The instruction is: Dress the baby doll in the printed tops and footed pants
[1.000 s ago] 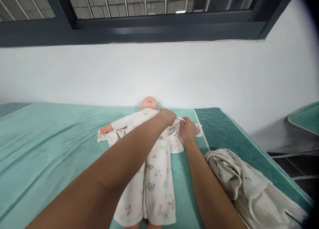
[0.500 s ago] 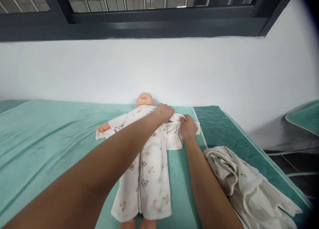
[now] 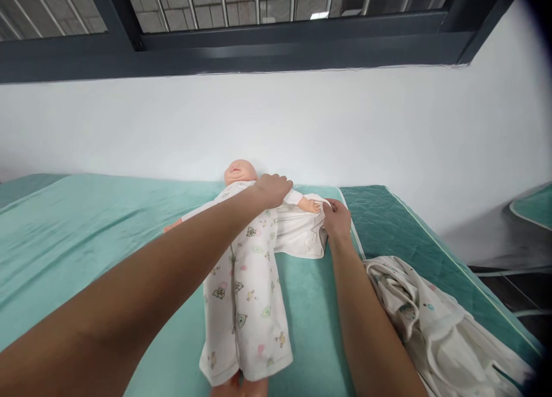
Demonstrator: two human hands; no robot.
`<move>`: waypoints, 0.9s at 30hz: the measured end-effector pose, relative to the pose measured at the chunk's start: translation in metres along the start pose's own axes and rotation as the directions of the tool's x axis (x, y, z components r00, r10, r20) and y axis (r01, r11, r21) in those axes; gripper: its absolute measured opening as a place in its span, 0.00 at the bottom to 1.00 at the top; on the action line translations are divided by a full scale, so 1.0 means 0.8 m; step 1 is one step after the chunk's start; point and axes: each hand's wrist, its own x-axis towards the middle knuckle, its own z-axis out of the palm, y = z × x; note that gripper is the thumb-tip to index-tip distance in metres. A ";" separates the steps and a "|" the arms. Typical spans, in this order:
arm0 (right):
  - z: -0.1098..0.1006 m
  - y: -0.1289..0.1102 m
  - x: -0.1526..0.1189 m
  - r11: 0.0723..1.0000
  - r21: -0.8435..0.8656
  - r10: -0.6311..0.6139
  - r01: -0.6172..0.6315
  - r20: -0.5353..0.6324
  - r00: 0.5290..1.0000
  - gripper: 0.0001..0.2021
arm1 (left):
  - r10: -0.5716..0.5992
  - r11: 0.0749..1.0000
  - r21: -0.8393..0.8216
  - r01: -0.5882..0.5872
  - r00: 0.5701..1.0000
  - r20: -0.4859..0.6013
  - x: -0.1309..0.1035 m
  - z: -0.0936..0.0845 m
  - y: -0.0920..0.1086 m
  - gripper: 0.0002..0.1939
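Observation:
A baby doll [image 3: 240, 171] lies on its back, dressed in a white printed garment [image 3: 259, 293] with small animal figures. Over its chest reaches my left hand [image 3: 275, 190], fingers curled around the doll's sleeved upper arm near the shoulder; the fingertips are partly hidden. The doll's bare hand [image 3: 309, 205] sticks out of the sleeve between my two hands. My right hand [image 3: 337, 218] pinches the edge of a white cloth garment [image 3: 299, 236], which is spread partly under the doll's arm and side. The doll's other arm is mostly covered by my left forearm.
A crumpled white printed garment [image 3: 431, 322] lies at the right on the green bed cover [image 3: 86, 241]. Behind the doll's head rises a white wall [image 3: 276, 121], with a dark window frame [image 3: 276, 52] above. Another green pad [image 3: 535, 204] shows at far right.
The doll's hand has come into view beyond the sleeve, beside my right hand. The doll's upper body has shifted slightly left with my left hand. My right hand still pinches the cloth.

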 end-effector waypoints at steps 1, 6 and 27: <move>0.000 0.000 0.002 0.998 0.055 0.011 -0.010 -0.002 1.000 0.17 | 0.001 1.000 -0.008 -0.001 1.000 -0.005 -0.001 0.000 0.001 0.17; -0.003 -0.018 0.000 0.970 0.241 0.029 -0.003 -0.104 0.994 0.18 | 0.020 0.997 -0.071 -0.021 1.000 -0.013 0.012 0.012 0.016 0.20; 0.056 -0.076 -0.096 0.956 -0.097 -0.227 0.276 0.347 0.910 0.26 | -0.640 0.476 -0.878 0.047 0.704 -0.309 -0.142 0.118 -0.045 0.19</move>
